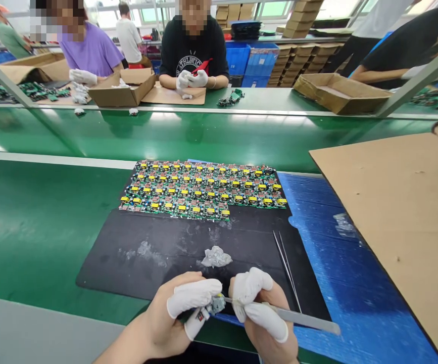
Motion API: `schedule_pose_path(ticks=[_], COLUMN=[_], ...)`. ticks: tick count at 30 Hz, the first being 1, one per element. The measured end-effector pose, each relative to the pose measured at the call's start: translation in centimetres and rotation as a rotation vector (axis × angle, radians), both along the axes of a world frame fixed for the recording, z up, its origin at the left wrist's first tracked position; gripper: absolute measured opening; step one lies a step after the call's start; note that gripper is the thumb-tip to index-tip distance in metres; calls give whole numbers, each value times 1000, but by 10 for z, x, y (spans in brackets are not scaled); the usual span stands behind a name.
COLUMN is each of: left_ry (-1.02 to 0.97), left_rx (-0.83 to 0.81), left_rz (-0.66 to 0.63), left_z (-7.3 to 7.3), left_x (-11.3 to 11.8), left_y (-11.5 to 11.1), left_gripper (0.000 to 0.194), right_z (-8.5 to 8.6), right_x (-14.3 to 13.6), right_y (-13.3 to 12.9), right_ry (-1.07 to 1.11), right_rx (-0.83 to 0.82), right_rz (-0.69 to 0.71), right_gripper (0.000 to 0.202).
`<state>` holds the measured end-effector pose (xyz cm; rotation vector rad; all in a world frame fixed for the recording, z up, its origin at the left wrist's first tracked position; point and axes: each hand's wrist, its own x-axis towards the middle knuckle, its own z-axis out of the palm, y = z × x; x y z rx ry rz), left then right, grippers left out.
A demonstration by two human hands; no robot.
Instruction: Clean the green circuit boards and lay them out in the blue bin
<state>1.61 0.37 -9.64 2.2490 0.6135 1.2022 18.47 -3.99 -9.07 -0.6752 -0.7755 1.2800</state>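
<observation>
My left hand (pixel 179 313), with white finger cots on its fingers, is closed on a small circuit board (pixel 215 304) coated with grey paste. My right hand (pixel 262 311), also in finger cots, grips a flat metal spatula (pixel 309 320); its handle points right and its thin end touches the board. Just beyond the hands, a lump of grey paste (pixel 216 257) lies on the black mat (pixel 128 253). Rows of circuit boards with yellow parts (pixel 198 194) cover the back of the mat. Metal tweezers (pixel 287 270) rest at its right side.
A large cardboard sheet (pixel 400 202) slants over blue wrap (pixel 317 227) on the right. Across the green bench (pixel 203 134), people with white-covered fingers sit by a cardboard box (pixel 124 91) and an open tray (pixel 340 93).
</observation>
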Motion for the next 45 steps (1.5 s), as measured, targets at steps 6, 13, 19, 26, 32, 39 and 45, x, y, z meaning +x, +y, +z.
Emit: schedule_pose_path(ticks=[6,13,19,26,32,39,45], left_ry=[17,-24,17,72,83,68,-95], left_rx=[-138,-249,-232,-148,-95,-112,-220], left_rz=[-118,-196,-227,-201,-188,-180,-172], left_z=[1,0,7,6,1,5,-3], left_x=[-2,-4,-5,-6,-4,-5,-7], left_y=[0,-2,1,1,1,1,-3], left_gripper=[48,50,47,41,41,41,53], right_z=[2,3,1,4,4,2,2], right_x=[1,3,4,3,2,3,2], right_y=[2,5,5,5,4,4,5], right_ry=[31,85,141,136,155,117,96], right_rx=[-3,-31,-104,-179,-173,-107,-100], right_rz=[-22,32,123,212,146,102,111], right_gripper=[11,3,6,16,13,7,8])
